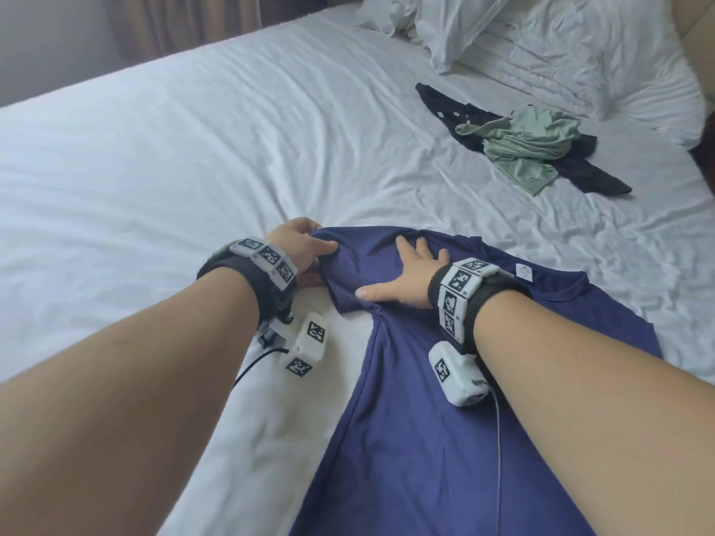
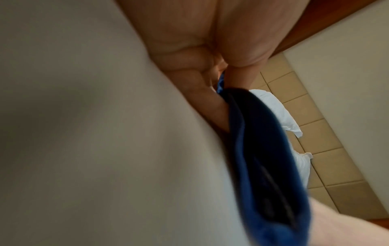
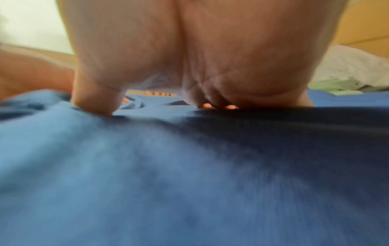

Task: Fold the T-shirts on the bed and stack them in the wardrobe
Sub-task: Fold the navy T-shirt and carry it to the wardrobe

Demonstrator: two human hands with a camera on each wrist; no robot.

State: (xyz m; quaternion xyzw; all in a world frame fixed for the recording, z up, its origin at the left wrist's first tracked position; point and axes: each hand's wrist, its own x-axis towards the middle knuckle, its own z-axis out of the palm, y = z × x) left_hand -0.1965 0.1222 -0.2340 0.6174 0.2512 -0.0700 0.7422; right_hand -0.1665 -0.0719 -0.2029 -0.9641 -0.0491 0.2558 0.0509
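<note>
A navy T-shirt [image 1: 445,400] lies lengthwise on the bed [image 1: 154,168], collar far right. The left hand [image 1: 298,245] pinches its left sleeve; the right hand [image 1: 406,276] presses flat beside it.

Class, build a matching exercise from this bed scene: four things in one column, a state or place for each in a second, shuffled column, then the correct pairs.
Column A
1. left hand
2. right hand
3. green T-shirt
4. pillow

Column B
a. crumpled on top of a black garment
b. lies at the head of the bed
c. pinches the sleeve of the blue T-shirt
d. presses flat on the blue T-shirt

Pairs: 1-c, 2-d, 3-a, 4-b
</note>
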